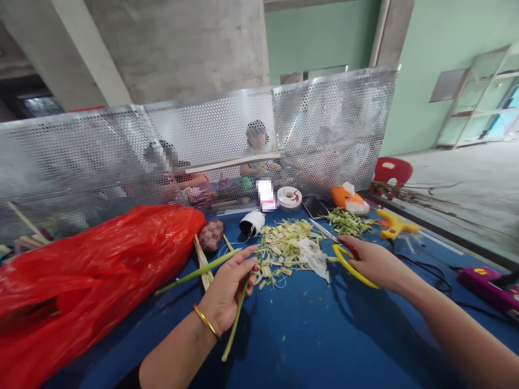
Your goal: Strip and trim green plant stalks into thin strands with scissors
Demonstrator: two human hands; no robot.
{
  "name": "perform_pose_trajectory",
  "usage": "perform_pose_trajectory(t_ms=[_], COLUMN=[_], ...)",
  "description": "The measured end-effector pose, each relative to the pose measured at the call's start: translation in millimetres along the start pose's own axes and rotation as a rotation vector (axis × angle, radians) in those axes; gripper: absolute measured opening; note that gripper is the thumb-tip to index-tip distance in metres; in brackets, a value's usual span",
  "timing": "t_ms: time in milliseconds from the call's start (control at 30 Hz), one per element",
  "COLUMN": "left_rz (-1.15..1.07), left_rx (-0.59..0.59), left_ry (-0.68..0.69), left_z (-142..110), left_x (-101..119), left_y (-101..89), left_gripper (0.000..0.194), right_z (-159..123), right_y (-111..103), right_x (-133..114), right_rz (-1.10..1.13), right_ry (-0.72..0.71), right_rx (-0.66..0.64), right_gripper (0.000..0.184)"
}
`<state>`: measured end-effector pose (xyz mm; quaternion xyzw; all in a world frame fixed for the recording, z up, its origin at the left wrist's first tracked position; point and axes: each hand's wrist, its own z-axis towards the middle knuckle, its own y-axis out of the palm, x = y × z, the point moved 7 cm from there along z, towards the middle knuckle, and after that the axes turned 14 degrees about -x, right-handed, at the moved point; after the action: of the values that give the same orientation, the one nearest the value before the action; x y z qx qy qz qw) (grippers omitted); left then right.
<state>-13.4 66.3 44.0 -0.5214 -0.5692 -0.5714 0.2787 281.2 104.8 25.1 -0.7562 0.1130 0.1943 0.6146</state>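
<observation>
Pinching a thin green stem (232,334) near its upper end, the left hand (229,281) stands just left of and nearer than the heap of chopped stalk pieces (284,243), its grip together on the stem, which slants down over the blue desk (292,329). A thicker green stalk (190,278) runs behind that hand, left of the heap; whether the hand also holds it cannot be told.

Right of the heap, the right hand (363,259) has its grip clamped on the yellow-handled scissors (326,233), their blades angled toward the heap's far right edge.

Left of the heap, a large red plastic bag (133,248) sprawls across the desk; a gap in its near side shows something brownish, too dark to name. Between bag and heap sits a brown checked pouch (211,236), its inside hidden. Beyond the heap and to its right, an orange tissue pack (343,200) has a white tissue standing out of its top. A crumpled white sheet (313,257) rests at the heap's right side, and a white roll (289,198) sits beyond the heap, near a black phone (315,207).
</observation>
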Motion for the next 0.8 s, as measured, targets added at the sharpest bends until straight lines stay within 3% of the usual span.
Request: perform_pose_trajectory(t_ms=[100, 167, 300, 467, 567, 800], left_rz=[-0.103, -0.132, -0.116, -0.125, -0.128, -0.133], left_rx=[-0.037, -0.036, 0.003, 0.030, 0.042, 0.035], left_ry=[-0.005, -0.002, 0.032, 0.049, 0.039, 0.028], left_z=[3, 6, 9, 10, 10, 12], left_x=[-4, -7, -8, -9, -12, -13], left_y=[-0.6, -2.3, -5.8, -8.2, -10.5, -8.1], left_gripper=[0.034, 0.031, 0.032, 0.032, 0.031, 0.027], right_z=[-6, -14, -38, -58, -61, -64], right_y=[10, 31, 68, 95, 97, 98], right_x=[-18, -40, -87, -108, -111, -116], right_rz=[0.681, 1.108, 1.564, 1.690, 1.708, 1.764], right_ry=[-0.153, -0.201, -0.275, -0.309, -0.353, -0.260], right_rx=[-0.062, -0.259, -0.580, -0.822, -0.876, -1.013], right_gripper=[0.045, 0.036, 0.040, 0.042, 0.042, 0.049])
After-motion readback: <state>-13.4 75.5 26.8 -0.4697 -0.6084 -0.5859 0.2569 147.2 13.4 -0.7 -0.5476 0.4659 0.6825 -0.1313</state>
